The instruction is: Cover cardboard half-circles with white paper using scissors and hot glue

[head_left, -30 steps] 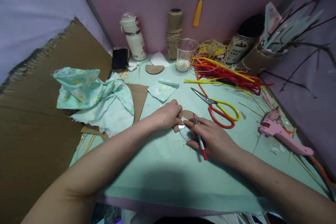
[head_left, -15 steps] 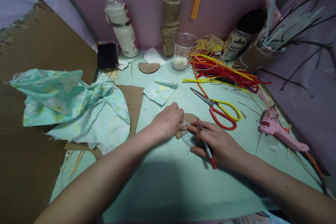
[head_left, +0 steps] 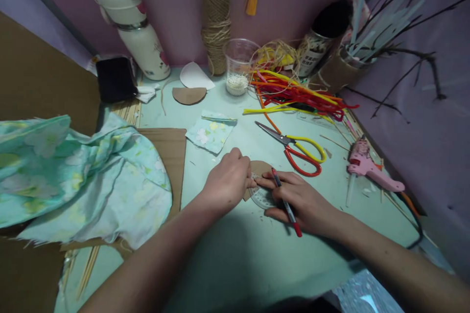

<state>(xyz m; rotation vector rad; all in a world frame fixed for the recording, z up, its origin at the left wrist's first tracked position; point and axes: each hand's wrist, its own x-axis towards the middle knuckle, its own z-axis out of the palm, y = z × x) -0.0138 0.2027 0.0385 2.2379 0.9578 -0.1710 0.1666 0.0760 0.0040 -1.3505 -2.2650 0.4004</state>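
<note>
A clear protractor (head_left: pixel 261 199) lies on a small cardboard piece (head_left: pixel 260 168) with a rounded upper edge. My left hand (head_left: pixel 228 180) is closed, its fingers curled and the tips pressing at the protractor's left edge; what lies under them is partly hidden. From the other side my right hand (head_left: pixel 299 200) reaches in, a red pen (head_left: pixel 288 205) slanting between its fingers. Its forefinger touches the protractor close to the left fingertips, and its thumb rests near the lower rim. Above the hands lie a floral fabric scrap (head_left: pixel 211 133) and scissors (head_left: pixel 290 144) with red and yellow handles.
Floral cloth (head_left: pixel 91 171) covers cardboard on the left. Along the back stand a white bottle (head_left: pixel 141 44), a twine spool (head_left: pixel 216 24) and a plastic cup (head_left: pixel 238 66) of white beads. Pipe cleaners (head_left: pixel 301 95) and a pink glue gun (head_left: pixel 370 166) are at right.
The camera view has shifted, so the bottle, cloth and glue gun sit farther left in the picture. Both hands keep nearly the same place on the protractor.
</note>
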